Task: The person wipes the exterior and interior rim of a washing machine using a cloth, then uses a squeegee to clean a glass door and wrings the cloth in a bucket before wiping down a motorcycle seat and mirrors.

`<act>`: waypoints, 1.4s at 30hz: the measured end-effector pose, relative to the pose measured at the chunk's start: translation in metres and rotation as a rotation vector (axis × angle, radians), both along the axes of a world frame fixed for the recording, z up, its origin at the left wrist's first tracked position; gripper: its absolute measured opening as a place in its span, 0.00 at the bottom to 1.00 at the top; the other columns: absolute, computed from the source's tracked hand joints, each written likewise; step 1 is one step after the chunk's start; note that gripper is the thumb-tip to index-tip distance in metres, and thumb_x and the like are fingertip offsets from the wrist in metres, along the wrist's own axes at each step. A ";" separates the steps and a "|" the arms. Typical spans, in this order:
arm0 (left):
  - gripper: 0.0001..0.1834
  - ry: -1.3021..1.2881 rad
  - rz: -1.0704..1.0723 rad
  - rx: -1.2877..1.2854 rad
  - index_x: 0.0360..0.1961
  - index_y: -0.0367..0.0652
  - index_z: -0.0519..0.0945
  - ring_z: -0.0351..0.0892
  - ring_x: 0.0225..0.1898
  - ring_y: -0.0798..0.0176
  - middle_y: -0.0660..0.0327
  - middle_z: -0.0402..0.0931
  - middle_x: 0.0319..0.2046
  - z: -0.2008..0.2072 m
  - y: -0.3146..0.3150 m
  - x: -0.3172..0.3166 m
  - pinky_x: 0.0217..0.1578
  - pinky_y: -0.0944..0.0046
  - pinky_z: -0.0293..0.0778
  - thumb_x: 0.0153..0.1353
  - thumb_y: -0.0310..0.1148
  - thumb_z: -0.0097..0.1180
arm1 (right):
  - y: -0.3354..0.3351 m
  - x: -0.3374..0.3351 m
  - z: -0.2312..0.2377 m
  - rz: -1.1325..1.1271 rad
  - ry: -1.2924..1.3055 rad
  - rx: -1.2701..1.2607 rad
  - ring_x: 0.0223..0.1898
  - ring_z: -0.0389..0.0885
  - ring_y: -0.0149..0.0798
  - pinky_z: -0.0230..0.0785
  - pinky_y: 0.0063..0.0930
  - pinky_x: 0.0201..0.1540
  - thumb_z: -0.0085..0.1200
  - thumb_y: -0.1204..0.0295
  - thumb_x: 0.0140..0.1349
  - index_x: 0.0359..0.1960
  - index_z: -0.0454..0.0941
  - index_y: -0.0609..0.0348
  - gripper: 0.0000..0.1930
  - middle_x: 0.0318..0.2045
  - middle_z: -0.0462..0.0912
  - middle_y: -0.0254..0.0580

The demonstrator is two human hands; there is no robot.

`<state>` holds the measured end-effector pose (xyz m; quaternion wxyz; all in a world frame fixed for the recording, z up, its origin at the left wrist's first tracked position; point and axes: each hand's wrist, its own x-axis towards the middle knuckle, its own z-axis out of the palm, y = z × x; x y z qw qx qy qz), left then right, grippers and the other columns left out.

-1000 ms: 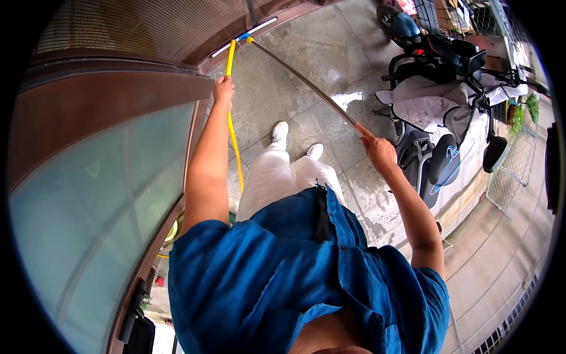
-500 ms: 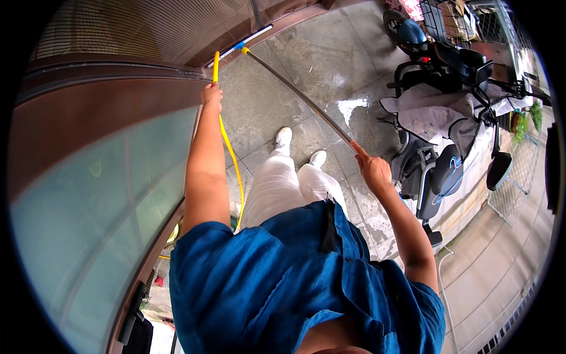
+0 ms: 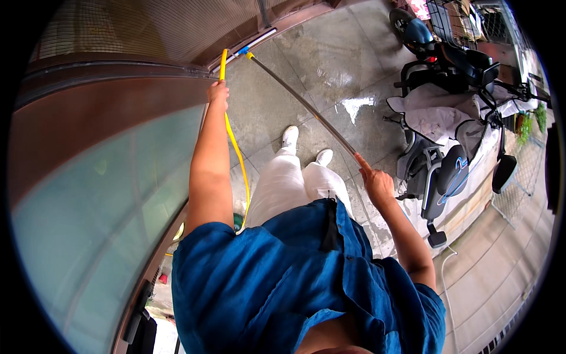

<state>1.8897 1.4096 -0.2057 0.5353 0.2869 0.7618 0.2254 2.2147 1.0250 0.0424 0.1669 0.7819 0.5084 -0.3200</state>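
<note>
My left hand [image 3: 218, 94], arm stretched forward, is closed round a yellow hose [image 3: 236, 148]. The hose's open end points up and away from me, close to the brown door frame; its length trails back past my left leg. In my right hand [image 3: 377, 183] is the long metal pole of a squeegee [image 3: 300, 101], with the index finger laid along it. The squeegee's blade [image 3: 259, 39], joined by a blue and yellow connector, lies against the bottom edge of the mesh door panel [image 3: 159, 29], just right of the hose end.
Wet grey floor tiles [image 3: 265, 88] with a shiny puddle [image 3: 356, 107] lie around my white shoes. Electric scooters [image 3: 439, 159], one under a pale cover, stand on the right. A frosted glass door panel [image 3: 100, 206] runs along my left.
The view has shifted slightly, so the scene sits a little further right. The hose end is slightly closer to the squeegee's connector. Both hands keep their grip.
</note>
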 end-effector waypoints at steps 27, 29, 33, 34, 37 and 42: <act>0.11 -0.152 -0.216 0.031 0.41 0.42 0.79 0.66 0.18 0.73 0.66 0.74 0.21 0.015 0.030 0.113 0.20 0.71 0.62 0.64 0.38 0.56 | -0.009 0.050 -0.001 -0.114 -0.110 0.071 0.25 0.81 0.54 0.70 0.49 0.27 0.48 0.58 0.68 0.66 0.62 0.19 0.24 0.22 0.80 0.53; 0.13 -0.134 -0.258 0.027 0.45 0.47 0.79 0.67 0.20 0.73 0.67 0.75 0.24 0.013 0.033 0.120 0.21 0.71 0.62 0.64 0.40 0.56 | 0.005 0.048 -0.004 -0.146 -0.106 0.051 0.24 0.81 0.55 0.70 0.49 0.26 0.47 0.59 0.68 0.65 0.62 0.21 0.24 0.21 0.80 0.54; 0.10 -0.123 -0.277 0.018 0.43 0.46 0.79 0.70 0.20 0.70 0.65 0.76 0.24 0.014 0.033 0.137 0.21 0.66 0.65 0.63 0.38 0.56 | 0.021 0.052 -0.004 -0.112 -0.107 0.056 0.26 0.82 0.54 0.72 0.47 0.29 0.45 0.57 0.69 0.65 0.61 0.20 0.23 0.23 0.81 0.52; 0.12 -0.011 -0.418 0.118 0.43 0.41 0.80 0.69 0.20 0.71 0.64 0.76 0.23 0.029 0.031 0.147 0.21 0.69 0.65 0.63 0.36 0.56 | 0.017 0.054 -0.004 -0.132 -0.115 0.020 0.26 0.82 0.54 0.72 0.47 0.30 0.45 0.57 0.69 0.65 0.61 0.19 0.23 0.23 0.81 0.52; 0.13 0.160 -0.607 0.309 0.44 0.35 0.80 0.69 0.20 0.73 0.64 0.76 0.22 0.049 0.032 0.160 0.22 0.71 0.66 0.64 0.34 0.57 | -0.007 0.064 -0.003 -0.163 -0.126 0.000 0.26 0.82 0.55 0.72 0.47 0.30 0.45 0.57 0.69 0.65 0.62 0.20 0.23 0.24 0.81 0.53; 0.10 0.082 -0.614 0.292 0.36 0.42 0.77 0.80 0.31 0.57 0.54 0.79 0.29 0.050 0.033 0.177 0.29 0.57 0.74 0.63 0.37 0.52 | 0.009 0.067 -0.005 -0.227 -0.161 0.024 0.26 0.81 0.55 0.71 0.48 0.29 0.45 0.57 0.69 0.64 0.63 0.20 0.22 0.23 0.81 0.53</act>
